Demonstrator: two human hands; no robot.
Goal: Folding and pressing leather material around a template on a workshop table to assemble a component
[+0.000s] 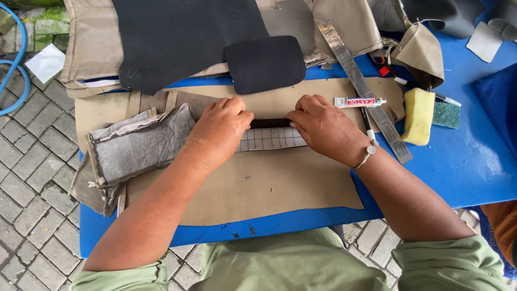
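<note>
My left hand [223,129] and my right hand [322,126] press down side by side on a narrow black strip [270,123] that lies over a white piece with a grid pattern [272,139]. Both fingers curl onto the strip's ends. These lie on a large tan leather sheet [258,183] spread over a blue table [463,161]. A metal bracelet circles my right wrist. A small white glue tube [360,102] lies just beyond my right hand.
A grey folded fabric piece [142,143] lies left of my hands. A black perforated pad [265,63] and black sheet [177,37] sit behind. A metal ruler [366,91], yellow-green sponge [425,114] and pen lie to the right. Paving stones below at the left.
</note>
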